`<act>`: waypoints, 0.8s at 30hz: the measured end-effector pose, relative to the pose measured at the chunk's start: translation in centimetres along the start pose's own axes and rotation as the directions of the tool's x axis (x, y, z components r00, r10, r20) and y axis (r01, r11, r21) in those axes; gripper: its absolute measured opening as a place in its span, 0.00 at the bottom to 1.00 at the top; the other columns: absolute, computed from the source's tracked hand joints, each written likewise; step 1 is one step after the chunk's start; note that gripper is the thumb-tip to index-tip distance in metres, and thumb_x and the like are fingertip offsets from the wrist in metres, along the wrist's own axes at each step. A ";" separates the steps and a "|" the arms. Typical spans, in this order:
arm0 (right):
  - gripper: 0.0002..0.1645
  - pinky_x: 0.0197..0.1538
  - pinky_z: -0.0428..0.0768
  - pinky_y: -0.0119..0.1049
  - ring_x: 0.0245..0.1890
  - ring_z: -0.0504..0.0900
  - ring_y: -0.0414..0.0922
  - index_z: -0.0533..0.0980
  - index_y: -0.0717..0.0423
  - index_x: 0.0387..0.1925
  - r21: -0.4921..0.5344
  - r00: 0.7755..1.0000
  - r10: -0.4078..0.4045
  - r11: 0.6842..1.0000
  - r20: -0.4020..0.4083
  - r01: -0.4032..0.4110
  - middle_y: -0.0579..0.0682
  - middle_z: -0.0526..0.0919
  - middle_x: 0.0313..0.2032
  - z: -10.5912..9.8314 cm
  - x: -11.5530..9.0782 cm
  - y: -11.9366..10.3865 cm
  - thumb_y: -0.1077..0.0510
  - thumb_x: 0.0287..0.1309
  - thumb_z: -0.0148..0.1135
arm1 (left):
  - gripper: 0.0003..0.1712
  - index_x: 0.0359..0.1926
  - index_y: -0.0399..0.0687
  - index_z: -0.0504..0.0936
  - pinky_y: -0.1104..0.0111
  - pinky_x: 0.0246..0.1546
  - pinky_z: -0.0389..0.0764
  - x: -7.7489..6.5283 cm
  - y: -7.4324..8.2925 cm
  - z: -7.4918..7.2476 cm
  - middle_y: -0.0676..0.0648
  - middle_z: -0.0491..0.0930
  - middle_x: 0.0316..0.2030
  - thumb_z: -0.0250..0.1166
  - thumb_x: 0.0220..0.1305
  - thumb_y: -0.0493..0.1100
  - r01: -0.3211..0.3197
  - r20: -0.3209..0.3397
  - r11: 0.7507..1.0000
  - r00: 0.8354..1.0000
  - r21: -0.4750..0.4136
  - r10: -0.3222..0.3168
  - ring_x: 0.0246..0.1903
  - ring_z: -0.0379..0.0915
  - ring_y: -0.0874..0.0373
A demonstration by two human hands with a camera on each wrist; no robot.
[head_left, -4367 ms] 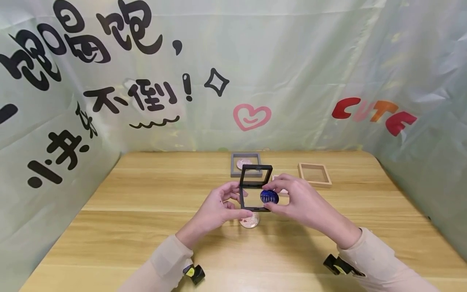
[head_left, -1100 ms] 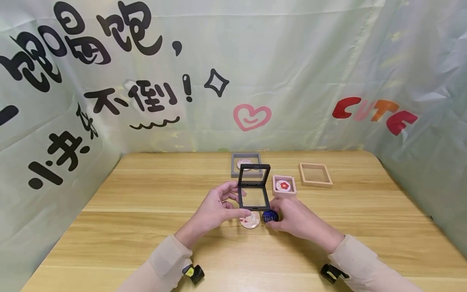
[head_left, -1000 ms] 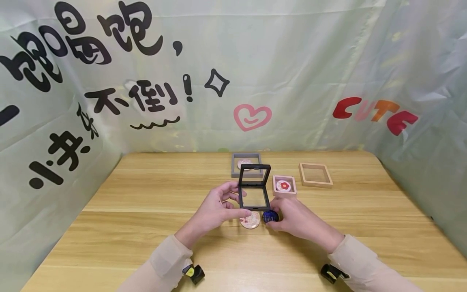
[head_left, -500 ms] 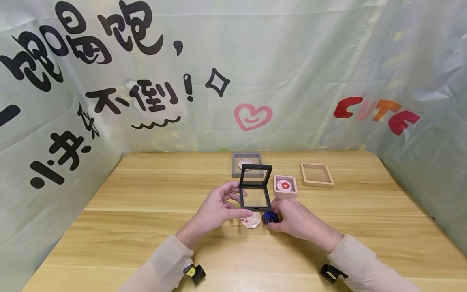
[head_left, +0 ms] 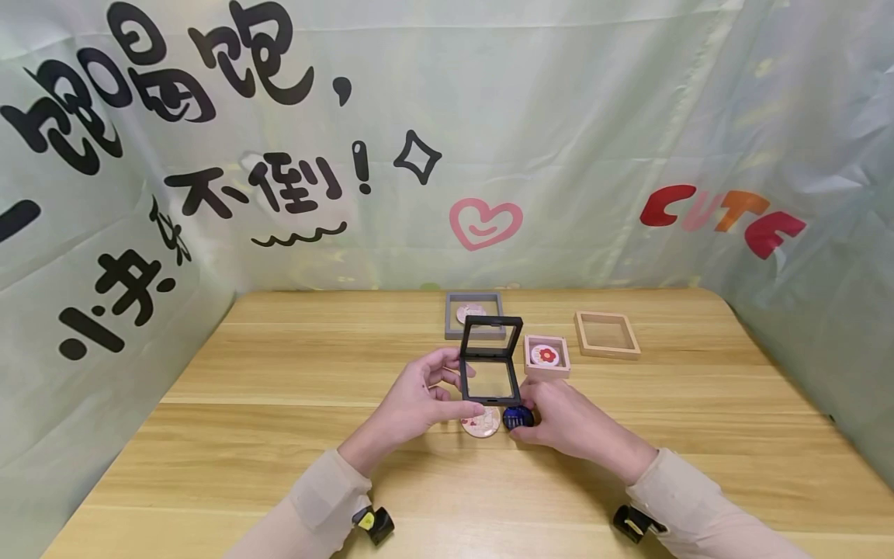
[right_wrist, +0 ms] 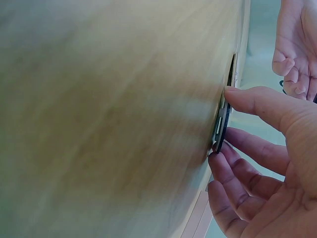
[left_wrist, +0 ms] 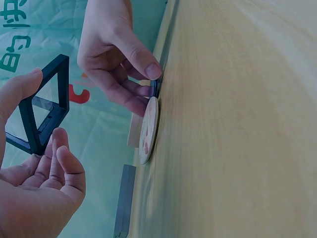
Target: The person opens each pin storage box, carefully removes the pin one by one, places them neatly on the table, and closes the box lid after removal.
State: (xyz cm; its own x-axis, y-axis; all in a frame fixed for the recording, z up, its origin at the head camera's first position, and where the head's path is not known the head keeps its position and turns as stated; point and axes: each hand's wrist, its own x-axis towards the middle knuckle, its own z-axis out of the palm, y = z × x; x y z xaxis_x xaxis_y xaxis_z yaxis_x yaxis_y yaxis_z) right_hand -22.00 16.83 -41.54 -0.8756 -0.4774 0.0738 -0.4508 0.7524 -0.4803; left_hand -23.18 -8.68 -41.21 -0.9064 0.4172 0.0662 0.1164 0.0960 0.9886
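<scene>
My left hand (head_left: pixel 422 400) holds a black hinged display frame (head_left: pixel 486 357) by its left side, raised above the table. Its clear-windowed halves are spread apart, the upper one standing up, and no badge lies between them. To the right, my right hand (head_left: pixel 569 419) pinches a round blue badge (head_left: pixel 518 418) by its edge, low at the tabletop. The right wrist view has this badge (right_wrist: pixel 223 130) edge-on between thumb and fingers. A round pale pink badge (head_left: pixel 482 425) lies beside it, partly covered by the left thumb and the frame.
Behind the hands, a small pink box frame (head_left: pixel 548 373) holds a red-flower badge (head_left: pixel 545 355). A grey frame (head_left: pixel 452 335) with a pale badge lies farther back, partly behind the black frame. A light wooden frame (head_left: pixel 608 354) lies at the back right. Fabric walls (head_left: pixel 573 155) surround the table.
Since the oldest frame, my right hand has lowered the blue badge from over the black frame to the tabletop, right of the pink badge. Over the last second, little has moved.
</scene>
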 end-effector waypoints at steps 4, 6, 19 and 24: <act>0.17 0.27 0.68 0.28 0.26 0.69 0.36 0.82 0.55 0.31 -0.005 1.000 -0.002 1.000 0.000 0.002 0.44 0.78 0.29 0.1 0.0 0.0 0.56 0.49 0.86 | 0.36 0.65 0.42 0.79 0.72 0.44 0.83 0.0 0.0 0.0 0.32 0.81 0.60 0.83 0.56 0.36 0.002 -0.001 1.000 1.000 0.001 -0.002 0.49 0.81 0.52; 0.17 0.27 0.68 0.28 0.26 0.69 0.36 0.82 0.55 0.31 -0.004 1.000 0.000 1.000 -0.001 0.000 0.44 0.78 0.29 0.1 0.0 0.0 0.56 0.49 0.86 | 0.37 0.65 0.41 0.78 0.72 0.44 0.83 0.0 0.0 0.0 0.32 0.81 0.60 0.83 0.56 0.36 0.003 -0.002 1.000 1.000 0.002 -0.003 0.49 0.81 0.53; 0.16 0.31 0.71 0.29 0.28 0.71 0.38 0.83 0.55 0.33 0.005 0.999 0.038 0.999 0.006 -0.038 0.44 0.80 0.30 0.1 0.1 0.1 0.57 0.49 0.86 | 0.38 0.66 0.40 0.78 0.72 0.44 0.84 0.0 -0.1 0.1 0.31 0.80 0.60 0.83 0.55 0.35 0.001 0.003 1.000 1.000 0.002 -0.001 0.48 0.81 0.55; 0.16 0.28 0.68 0.29 0.26 0.70 0.37 0.83 0.53 0.32 -0.007 0.999 0.039 0.999 0.012 -0.039 0.43 0.79 0.29 -0.1 0.0 0.1 0.55 0.49 0.85 | 0.38 0.66 0.39 0.77 0.72 0.44 0.84 0.0 -0.2 0.1 0.31 0.80 0.60 0.83 0.55 0.35 0.002 0.005 1.000 1.000 0.000 -0.002 0.48 0.81 0.54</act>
State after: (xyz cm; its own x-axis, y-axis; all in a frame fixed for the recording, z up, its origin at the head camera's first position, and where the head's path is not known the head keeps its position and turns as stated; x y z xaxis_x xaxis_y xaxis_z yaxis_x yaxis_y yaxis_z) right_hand -22.07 16.96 -41.46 -0.8905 -0.4528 0.0444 -0.4172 0.7738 -0.4767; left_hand -23.16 -8.55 -41.39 -0.9044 0.4219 0.0638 0.1149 0.0967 0.9887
